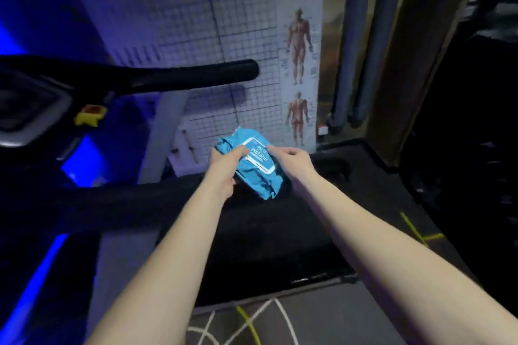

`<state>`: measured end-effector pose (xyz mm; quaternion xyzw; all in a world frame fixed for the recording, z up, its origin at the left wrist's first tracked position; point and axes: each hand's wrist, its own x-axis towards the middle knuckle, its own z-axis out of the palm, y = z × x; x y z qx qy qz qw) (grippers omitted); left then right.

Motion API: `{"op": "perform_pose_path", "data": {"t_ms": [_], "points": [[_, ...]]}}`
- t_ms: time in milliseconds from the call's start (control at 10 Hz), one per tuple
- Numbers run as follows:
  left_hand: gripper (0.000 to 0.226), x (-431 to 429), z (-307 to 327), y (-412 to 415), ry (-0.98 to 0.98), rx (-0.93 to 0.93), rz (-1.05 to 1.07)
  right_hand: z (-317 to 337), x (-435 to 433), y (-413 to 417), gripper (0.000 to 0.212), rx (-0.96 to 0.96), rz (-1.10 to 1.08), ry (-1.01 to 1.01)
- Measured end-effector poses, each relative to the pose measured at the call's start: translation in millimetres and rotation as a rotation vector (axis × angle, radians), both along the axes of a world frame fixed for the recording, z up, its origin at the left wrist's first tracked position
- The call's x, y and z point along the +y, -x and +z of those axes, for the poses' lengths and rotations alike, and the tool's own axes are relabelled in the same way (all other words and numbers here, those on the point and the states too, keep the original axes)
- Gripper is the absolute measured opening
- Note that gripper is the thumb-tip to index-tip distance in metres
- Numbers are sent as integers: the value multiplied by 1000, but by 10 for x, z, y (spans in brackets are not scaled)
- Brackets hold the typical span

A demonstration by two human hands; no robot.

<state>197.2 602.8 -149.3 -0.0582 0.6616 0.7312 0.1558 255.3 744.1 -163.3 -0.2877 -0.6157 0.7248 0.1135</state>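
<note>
A blue soft pack of wet wipes (259,176) with a white-framed lid is held in the air in front of me, above a dark treadmill deck. My left hand (225,165) grips the pack's left side, thumb on top near the lid. My right hand (293,159) reaches in from the right, its fingertips pinching at the lid's upper right edge. Part of the pack is hidden behind both hands.
A black treadmill handrail (173,75) crosses at upper left, with a console and a yellow safety clip (89,115) at far left. The black treadmill deck (280,246) lies below. An anatomy poster (300,70) on a grid-patterned wall stands behind; grey pipes (358,50) run at right.
</note>
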Motion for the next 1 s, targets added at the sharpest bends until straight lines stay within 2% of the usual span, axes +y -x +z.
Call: {"op": "perform_pose_path", "data": {"t_ms": [100,400,500,600,700,800,900,1000], "points": [[43,-973,77,246,-6,35,186,62,-946,445,30,-9,143,0],[19,-4042,338,1166,31,201,583,370,-3736,1658,38,113,415,-14],[44,-4828,396,1589,62,232,697,508,-4510,2010,35,190,419,-21],[40,-5316,522,2068,11,248,765,599,-4942,2215,27,202,407,-63],[35,-5626,628,2503,9,244,778,612,-5021,2342,27,183,407,-148],[44,-5812,667,2698,241,237,786,656,-4882,2457,35,165,349,-202],[50,-5743,591,2592,805,251,661,640,-4709,2517,40,125,341,-241],[42,-5523,488,2474,964,357,611,676,-4617,2498,40,142,347,-239]]}}
